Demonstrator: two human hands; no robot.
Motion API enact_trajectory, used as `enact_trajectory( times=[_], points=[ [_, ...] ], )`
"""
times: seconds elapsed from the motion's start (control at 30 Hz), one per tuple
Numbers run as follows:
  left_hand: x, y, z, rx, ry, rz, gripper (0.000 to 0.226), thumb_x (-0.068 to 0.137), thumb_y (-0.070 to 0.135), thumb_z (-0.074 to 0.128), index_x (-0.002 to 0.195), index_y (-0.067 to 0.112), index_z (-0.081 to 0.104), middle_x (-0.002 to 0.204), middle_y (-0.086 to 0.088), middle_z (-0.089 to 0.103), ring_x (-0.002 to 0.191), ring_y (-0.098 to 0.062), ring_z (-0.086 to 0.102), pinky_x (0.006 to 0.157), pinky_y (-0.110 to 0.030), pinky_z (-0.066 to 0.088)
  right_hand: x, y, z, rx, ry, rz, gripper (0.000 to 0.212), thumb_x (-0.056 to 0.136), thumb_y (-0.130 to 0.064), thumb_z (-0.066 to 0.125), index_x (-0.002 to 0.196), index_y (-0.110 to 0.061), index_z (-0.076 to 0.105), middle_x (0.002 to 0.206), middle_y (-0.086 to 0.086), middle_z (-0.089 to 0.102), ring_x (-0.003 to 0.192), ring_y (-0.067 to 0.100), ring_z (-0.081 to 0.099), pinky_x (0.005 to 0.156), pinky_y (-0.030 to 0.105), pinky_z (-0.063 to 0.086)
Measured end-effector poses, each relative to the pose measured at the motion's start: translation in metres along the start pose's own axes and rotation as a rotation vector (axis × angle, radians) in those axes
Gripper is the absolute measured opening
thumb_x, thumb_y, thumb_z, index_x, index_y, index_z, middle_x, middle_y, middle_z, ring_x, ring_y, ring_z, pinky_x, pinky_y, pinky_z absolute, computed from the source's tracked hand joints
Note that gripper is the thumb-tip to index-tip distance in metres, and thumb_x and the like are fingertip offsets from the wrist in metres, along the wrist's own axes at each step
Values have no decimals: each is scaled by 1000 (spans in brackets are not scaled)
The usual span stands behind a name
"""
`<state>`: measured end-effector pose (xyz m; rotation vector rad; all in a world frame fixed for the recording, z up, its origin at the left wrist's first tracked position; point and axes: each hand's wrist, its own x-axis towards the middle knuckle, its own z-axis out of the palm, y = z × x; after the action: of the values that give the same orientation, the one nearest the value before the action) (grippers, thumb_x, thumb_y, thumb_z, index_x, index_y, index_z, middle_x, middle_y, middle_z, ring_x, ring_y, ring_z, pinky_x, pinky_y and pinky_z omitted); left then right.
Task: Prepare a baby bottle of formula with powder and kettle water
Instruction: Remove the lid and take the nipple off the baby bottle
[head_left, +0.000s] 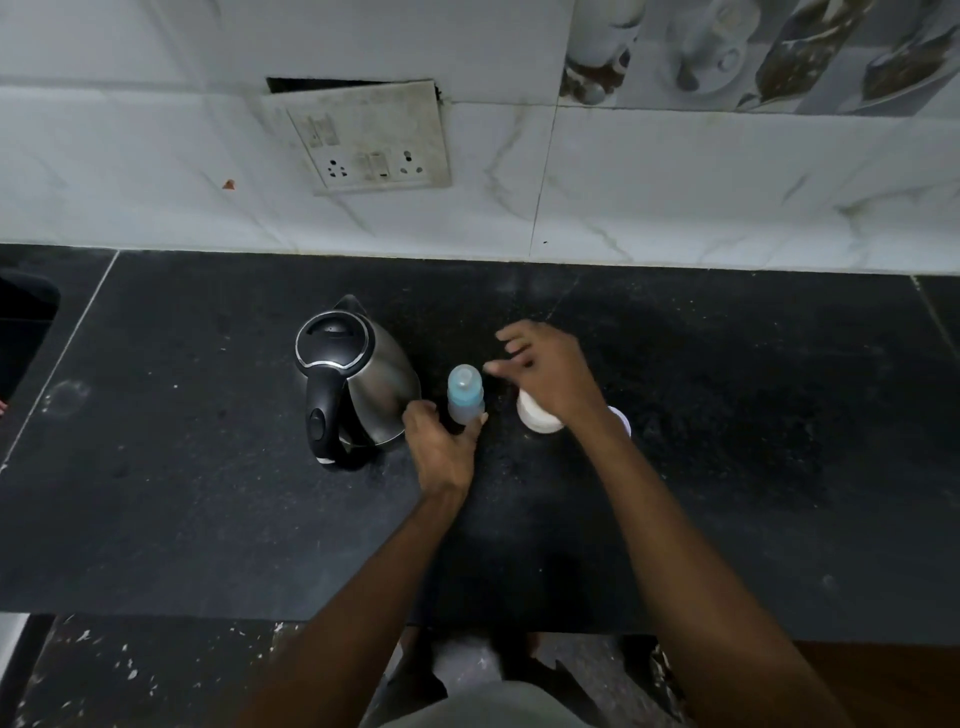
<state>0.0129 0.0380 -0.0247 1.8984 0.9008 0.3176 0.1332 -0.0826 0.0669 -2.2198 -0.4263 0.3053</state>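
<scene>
While the baby bottle (466, 393) stands upright on the dark counter (208, 519), my left hand (441, 452) is curled around its lower part, thumb on the kettle side and a finger showing on the other. My right hand (545, 371) hovers just to the right of the bottle's top, fingers loosely spread and blurred, gripping nothing I can make out. Under that wrist sits a white tub (535, 415), partly hidden. The steel kettle (353, 379), lid closed, stands just left of the bottle, near my left knuckles.
</scene>
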Motion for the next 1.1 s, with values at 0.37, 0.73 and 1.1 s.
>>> enact_trajectory(
  times=[0.37, 0.73, 1.1],
  points=[
    [-33, 24, 36, -43, -331, 139, 45, 87, 22, 86, 124, 11, 63, 117, -1, 68, 106, -16, 66, 92, -32, 59, -5, 29, -26, -558, -28, 205, 33, 87, -44, 77, 108, -19, 78, 116, 12, 71, 105, 37, 69, 88, 41, 56],
    [-19, 43, 53, -9, -371, 245, 66, 79, 18, 89, 138, 13, 59, 132, -4, 63, 120, -16, 60, 104, -36, 52, -12, 37, -32, -436, 34, 214, 16, 85, -35, 76, 98, -26, 80, 107, 8, 75, 97, 34, 70, 84, 38, 57],
    [-22, 46, 58, -120, -381, 238, 60, 79, 16, 90, 131, 21, 60, 129, 1, 65, 118, -12, 62, 100, -16, 46, -35, 61, -42, -450, 71, -4, 12, 91, -22, 73, 89, -14, 81, 86, 9, 68, 78, 29, 65, 66, 36, 52]
  ],
)
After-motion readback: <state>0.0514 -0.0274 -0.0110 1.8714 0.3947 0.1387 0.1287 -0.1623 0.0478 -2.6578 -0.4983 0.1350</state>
